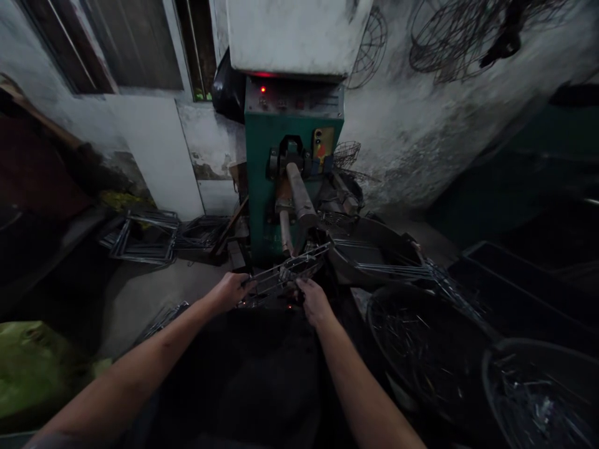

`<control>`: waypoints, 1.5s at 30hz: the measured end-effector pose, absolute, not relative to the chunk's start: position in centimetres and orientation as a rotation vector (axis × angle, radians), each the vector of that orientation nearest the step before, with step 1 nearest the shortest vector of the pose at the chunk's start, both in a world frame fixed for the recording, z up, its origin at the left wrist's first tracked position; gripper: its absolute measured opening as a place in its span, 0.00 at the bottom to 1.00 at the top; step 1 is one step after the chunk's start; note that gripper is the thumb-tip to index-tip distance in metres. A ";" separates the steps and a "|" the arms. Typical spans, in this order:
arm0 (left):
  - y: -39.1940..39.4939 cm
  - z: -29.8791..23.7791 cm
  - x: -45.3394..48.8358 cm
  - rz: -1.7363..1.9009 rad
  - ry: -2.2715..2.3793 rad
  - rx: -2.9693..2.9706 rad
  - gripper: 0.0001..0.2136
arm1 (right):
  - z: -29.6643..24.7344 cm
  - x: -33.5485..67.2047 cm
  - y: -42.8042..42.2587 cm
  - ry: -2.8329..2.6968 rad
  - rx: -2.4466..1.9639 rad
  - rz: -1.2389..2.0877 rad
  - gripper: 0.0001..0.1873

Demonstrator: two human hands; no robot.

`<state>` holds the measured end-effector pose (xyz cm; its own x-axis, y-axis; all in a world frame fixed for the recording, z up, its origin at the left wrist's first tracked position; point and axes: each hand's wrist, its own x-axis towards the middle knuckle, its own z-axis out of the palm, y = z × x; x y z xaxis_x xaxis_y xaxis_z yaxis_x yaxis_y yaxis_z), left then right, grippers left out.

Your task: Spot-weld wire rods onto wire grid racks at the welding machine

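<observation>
My left hand (229,290) is closed on the left end of a thin metal wire frame (267,274), which slants up to the right under the machine's arms. Close to the frame's near side, my right hand (312,300) has thumb and fingers pinched together; what is between them is too dark and small to make out. In front of both hands stands a green machine (260,143), which looks like a spot welder. Its thick upper metal arm (300,194) reaches toward me above a thinner lower arm (285,232).
Stacked wire frames (145,237) lie on the floor at left, near a green bag (32,368). At right, more wire frames (393,268) rest by round tubs (374,324) of loose metal pieces. A phone (322,144) is on the machine's front. Wire baskets (449,43) hang on the wall.
</observation>
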<state>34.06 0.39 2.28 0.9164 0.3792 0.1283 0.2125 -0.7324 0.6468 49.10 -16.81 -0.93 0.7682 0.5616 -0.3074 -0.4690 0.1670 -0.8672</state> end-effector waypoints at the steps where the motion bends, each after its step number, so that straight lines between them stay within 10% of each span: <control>1: 0.3 2.2 34.1 0.334 0.424 2.413 0.18 | -1.0 49.1 -16.9 -0.091 -1.197 0.738 0.15; 45: -0.4 2.3 33.6 0.379 0.483 2.370 0.17 | 1.7 48.3 -19.4 -0.387 -1.510 0.726 0.14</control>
<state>33.61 -0.37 2.33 0.8889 0.4366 0.1389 0.2390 -0.7005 0.6724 48.30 -19.45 1.71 0.7374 0.6442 -0.2031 -0.1906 -0.0901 -0.9775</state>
